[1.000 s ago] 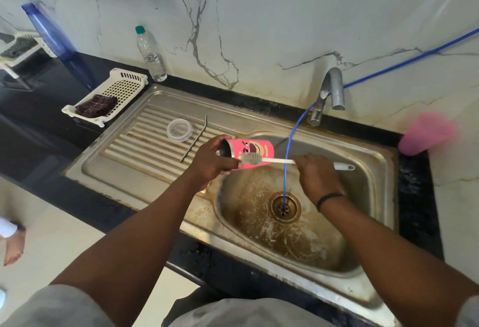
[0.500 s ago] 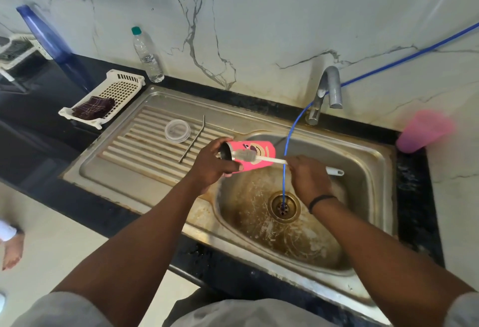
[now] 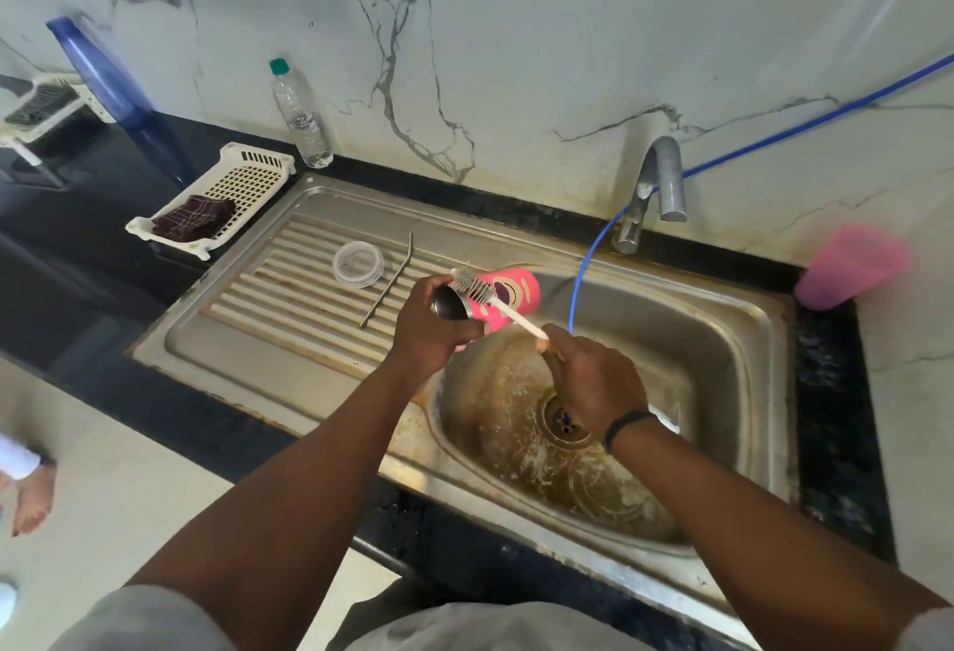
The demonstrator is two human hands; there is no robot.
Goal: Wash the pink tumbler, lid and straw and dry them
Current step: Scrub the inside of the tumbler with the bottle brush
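Gripping the pink tumbler (image 3: 508, 296) near its open mouth, the left hand (image 3: 431, 333) holds it on its side over the left edge of the sink (image 3: 722, 340) basin, mouth toward nine o'clock. The right hand (image 3: 593, 382) is curled round the white handle of a bottle brush (image 3: 490, 299), whose bristled head lies against the tumbler's rim, at ten o'clock from that hand. A black band sits on the right wrist.

On the ribbed draining board at ten o'clock from the tumbler lie the clear round lid (image 3: 359, 264) and, just beside it toward three o'clock, the bent metal straw (image 3: 388, 284); the two are apart from each other.

A thin blue hose (image 3: 588, 258) runs from the wall past the tap (image 3: 658, 185) and down toward the drain. On the dark bench at nine o'clock from the sink sits a white slotted tray (image 3: 248, 180) with a dark checked cloth (image 3: 193, 219) in it. A clear water bottle (image 3: 300, 118) and a blue bottle (image 3: 100, 74) stand against the marble wall. A blurred pink cup (image 3: 852, 265) stands at three o'clock, beyond the sink's rim.
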